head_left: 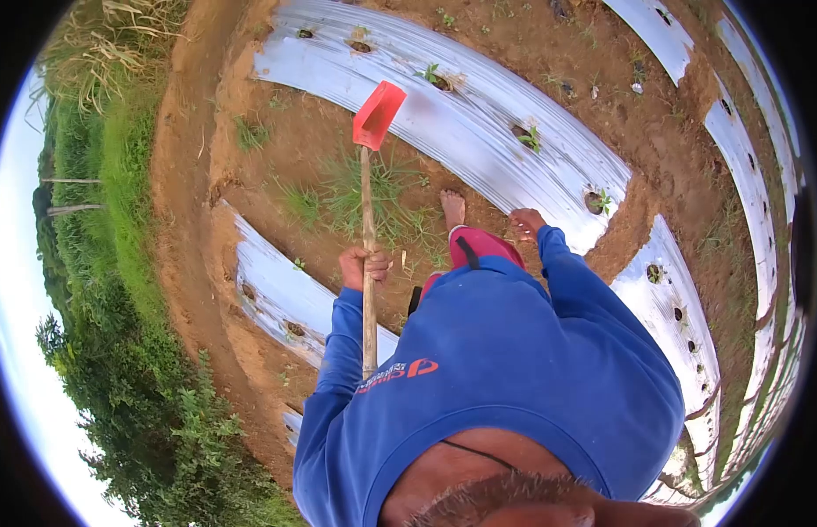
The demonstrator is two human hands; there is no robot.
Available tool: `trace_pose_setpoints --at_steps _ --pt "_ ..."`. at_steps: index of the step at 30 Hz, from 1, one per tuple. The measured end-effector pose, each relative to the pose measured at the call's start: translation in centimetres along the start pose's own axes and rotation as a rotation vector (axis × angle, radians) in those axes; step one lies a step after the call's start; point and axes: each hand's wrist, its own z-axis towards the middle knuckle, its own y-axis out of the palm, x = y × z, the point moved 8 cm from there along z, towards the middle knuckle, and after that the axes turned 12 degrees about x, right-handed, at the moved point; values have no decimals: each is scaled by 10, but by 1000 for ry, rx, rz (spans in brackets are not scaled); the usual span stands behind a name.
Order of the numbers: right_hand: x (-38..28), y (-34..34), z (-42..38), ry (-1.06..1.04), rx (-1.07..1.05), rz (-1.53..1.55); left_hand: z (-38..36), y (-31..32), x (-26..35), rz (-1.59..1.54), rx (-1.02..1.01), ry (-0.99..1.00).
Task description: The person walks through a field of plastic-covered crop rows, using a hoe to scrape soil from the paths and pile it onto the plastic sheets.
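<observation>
Hands first. Left hand (365, 266) is closed around the wooden handle (368, 290) of a hoe, gripping about midway along the shaft; the handle's butt end runs back past the blue sleeve toward the chest. Right hand (525, 223) hangs free, fingers loosely curled, holding nothing, well apart from the handle and just above the edge of the nearest mulch sheet.

Tool: one hoe, red blade (377, 115) raised well ahead of the left hand, over the grass patch (365, 198) in the furrow between two beds.

Judgement on the stroke: one-handed control of a long shaft looks weak; bringing the right hand onto the handle below the left would steady the blade. Blade should land on the weeds in bare soil, clear of the plastic on either side and clear of the bare foot (452, 209) just beyond the right hand.

Counts: hands 2; hoe 1; bare foot visible 1; silver mulch strips (479, 123) at least 4; seedlings (530, 136) clearly seen in holes about 4, others too small to tell.
</observation>
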Motion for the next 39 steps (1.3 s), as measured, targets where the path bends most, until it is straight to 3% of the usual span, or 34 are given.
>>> trace_pose_setpoints --at_steps 7,13,16,22,36,39 --pt "0 3 40 85 126 -72 30 20 61 168 97 -33" --pt "-1 -2 37 75 190 59 50 33 78 197 145 -67" --pt "2 3 38 149 90 130 56 38 84 202 146 -103" --pt "0 0 48 125 219 52 62 41 95 203 161 -130" --pt "-53 33 61 -18 113 22 58 42 98 250 272 -113" --pt "-56 26 54 -13 128 37 64 39 102 280 179 -124"
